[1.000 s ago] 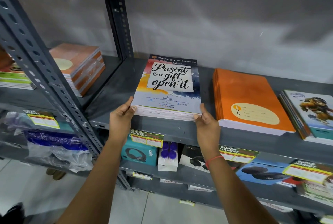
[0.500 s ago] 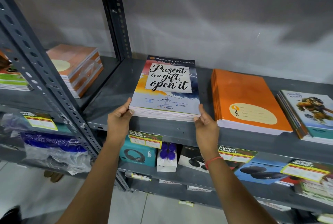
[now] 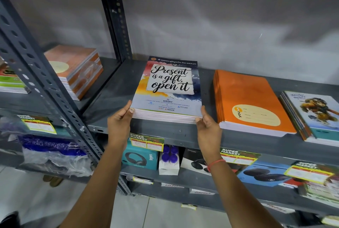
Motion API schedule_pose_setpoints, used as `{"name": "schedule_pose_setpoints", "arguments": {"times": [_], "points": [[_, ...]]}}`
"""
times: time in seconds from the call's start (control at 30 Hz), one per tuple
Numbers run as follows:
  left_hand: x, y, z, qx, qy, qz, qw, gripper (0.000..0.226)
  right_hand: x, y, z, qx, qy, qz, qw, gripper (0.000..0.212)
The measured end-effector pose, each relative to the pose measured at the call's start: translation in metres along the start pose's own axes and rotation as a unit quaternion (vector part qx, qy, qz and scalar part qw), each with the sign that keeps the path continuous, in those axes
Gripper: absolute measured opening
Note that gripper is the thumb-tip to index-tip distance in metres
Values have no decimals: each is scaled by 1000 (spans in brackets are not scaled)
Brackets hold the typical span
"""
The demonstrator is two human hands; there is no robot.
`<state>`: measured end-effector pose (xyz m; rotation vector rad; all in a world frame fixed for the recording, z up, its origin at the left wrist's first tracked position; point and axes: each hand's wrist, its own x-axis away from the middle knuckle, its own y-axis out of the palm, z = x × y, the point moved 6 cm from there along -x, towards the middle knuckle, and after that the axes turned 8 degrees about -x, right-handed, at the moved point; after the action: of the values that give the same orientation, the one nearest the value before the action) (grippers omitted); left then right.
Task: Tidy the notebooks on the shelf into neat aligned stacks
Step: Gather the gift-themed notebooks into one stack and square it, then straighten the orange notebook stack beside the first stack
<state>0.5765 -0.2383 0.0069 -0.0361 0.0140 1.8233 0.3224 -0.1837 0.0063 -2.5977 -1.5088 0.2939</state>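
A stack of notebooks with a "Present is a gift, open it" cover [image 3: 170, 88] lies flat on the grey metal shelf [image 3: 165, 132]. My left hand [image 3: 120, 123] presses against the stack's near left corner, thumb on the top cover. My right hand [image 3: 208, 128] cups the near right corner, fingers against the page edges. To the right lies an orange notebook stack [image 3: 249, 99], its pages fanned slightly at the front. Further right sits a stack with a cartoon character cover [image 3: 315, 115], its edges staggered.
A slotted steel upright [image 3: 113, 15] stands just left of the stack. On the neighbouring shelf to the left sits an orange-brown stack [image 3: 77, 68]. Below are boxed headphones [image 3: 141, 158], purple-capped bottles [image 3: 169, 156] and yellow price tags [image 3: 146, 142]. A grey wall backs the shelf.
Both hands stay on the stack's near corners. The view has shifted slightly; the stack looks almost unmoved.
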Motion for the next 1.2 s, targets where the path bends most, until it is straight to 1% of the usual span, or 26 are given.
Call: {"name": "schedule_pose_setpoints", "arguments": {"times": [0.2,0.3,0.37,0.4,0.43,0.47,0.5,0.53,0.57,0.6,0.67,0.73,0.77,0.83,0.87,1.0,1.07,1.13,1.2], "points": [[1,0,0,-2,0,7,1000,37,0,-1,-1,26,-7,12,1000,44],[7,2,5,-13,-12,10,1000,38,1,-2,-5,41,-6,-3,999,45],[19,5,11,-49,-13,62,997,42,6,-6,-14,71,-20,-22,997,44],[29,9,17,-65,-2,102,993,46,12,-12,-23,100,-60,-15,993,43],[44,15,25,-69,19,136,988,49,19,-21,-35,124,-126,9,984,41],[60,30,35,-65,50,146,986,50,26,-35,-47,134,-196,38,971,38],[76,47,42,-63,85,126,986,50,31,-51,-54,131,-254,65,956,36],[92,71,47,-66,116,81,988,49,33,-73,-57,117,-296,94,943,36],[106,97,50,-78,139,20,987,49,31,-96,-55,94,-309,125,938,37],[119,122,51,-87,147,-43,984,47,25,-120,-48,60,-287,158,943,40],[132,166,51,-84,131,-130,979,41,6,-165,-25,-12,-187,212,959,42],[131,198,46,-96,100,-164,977,43,-11,-196,-3,-14,-97,232,968,43],[126,207,41,-106,76,-172,976,45,-17,-202,7,-13,-59,223,973,46],[120,223,30,-108,30,-186,976,48,-30,-208,23,-52,2,179,982,51],[120,229,25,-101,19,-187,977,48,-34,-207,29,-80,15,150,985,51],[121,233,17,-61,11,-159,985,45,-36,-200,37,-134,4,52,990,46],[121,231,15,-54,3,-162,985,45,-39,-204,42,-185,13,6,983,51],[121,227,15,-48,-7,-180,982,46,-44,-212,47,-229,27,-41,972,60],[121,224,16,-47,-11,-200,979,47,-46,-217,50,-239,33,-85,967,65]]}}
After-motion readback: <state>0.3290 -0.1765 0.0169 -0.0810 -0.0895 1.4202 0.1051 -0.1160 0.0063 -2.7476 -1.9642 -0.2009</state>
